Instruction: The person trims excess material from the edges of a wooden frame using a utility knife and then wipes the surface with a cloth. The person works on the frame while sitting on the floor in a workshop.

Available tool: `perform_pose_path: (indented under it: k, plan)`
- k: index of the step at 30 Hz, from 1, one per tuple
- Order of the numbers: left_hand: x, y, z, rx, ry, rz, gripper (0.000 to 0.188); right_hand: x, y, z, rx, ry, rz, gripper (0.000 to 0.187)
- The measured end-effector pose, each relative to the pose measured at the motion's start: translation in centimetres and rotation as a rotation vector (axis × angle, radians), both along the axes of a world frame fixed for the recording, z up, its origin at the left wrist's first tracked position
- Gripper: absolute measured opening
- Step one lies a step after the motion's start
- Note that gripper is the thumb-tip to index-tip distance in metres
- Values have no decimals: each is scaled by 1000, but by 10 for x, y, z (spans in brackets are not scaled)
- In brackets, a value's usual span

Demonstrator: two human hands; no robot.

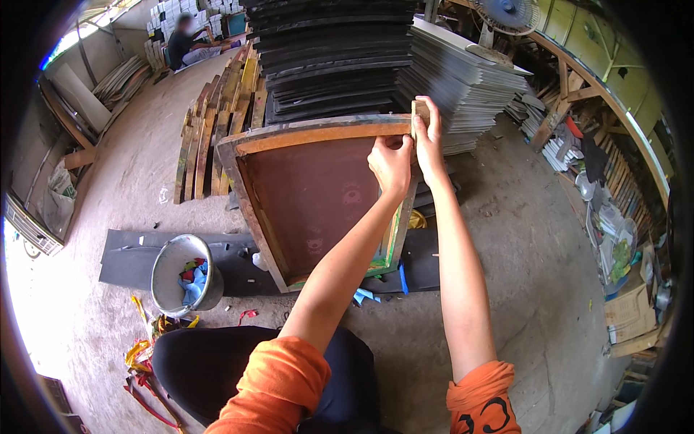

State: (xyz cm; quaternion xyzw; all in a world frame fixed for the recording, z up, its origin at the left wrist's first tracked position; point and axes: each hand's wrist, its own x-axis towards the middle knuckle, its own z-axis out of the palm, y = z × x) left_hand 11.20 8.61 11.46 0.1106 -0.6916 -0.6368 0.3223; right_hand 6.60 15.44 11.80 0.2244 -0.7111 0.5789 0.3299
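Your left hand [391, 166] is curling thumb and fingers together at the top right corner of the wood-framed screen [307, 206]; can't tell what it's pinching. Your right hand [431, 141] is holding its fingers extended along that corner's outer side. The screen is standing tilted in front of you, by the black board [126, 257] on the floor [535, 304]. 1 bucket [167, 278] is sitting left, holding blue and red rags [194, 288]. Behind the screen, black sheets [332, 61] are standing stacked, planks [210, 137] lying left.
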Motion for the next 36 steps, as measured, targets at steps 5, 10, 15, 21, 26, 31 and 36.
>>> perform_pose_path:
  k: [5,10,15,21,26,31,36]
  plan:
    - [-1,3,-3,100,18,-59,25,0,2,1,16,11,-3,36]
    - [-4,3,-6,103,0,-34,24,2,0,1,15,10,-10,35]
    - [-7,8,-3,75,-36,20,21,-1,1,2,21,4,3,35]
    - [-7,13,-6,132,-40,43,22,5,1,3,22,19,-24,34]
    - [-7,6,-15,12,109,184,15,8,-1,5,43,25,-33,34]
    - [-5,-10,-20,-199,230,120,11,11,2,6,45,44,-69,34]
    - [-6,-9,-14,134,8,-73,13,14,1,6,46,-8,-76,35]
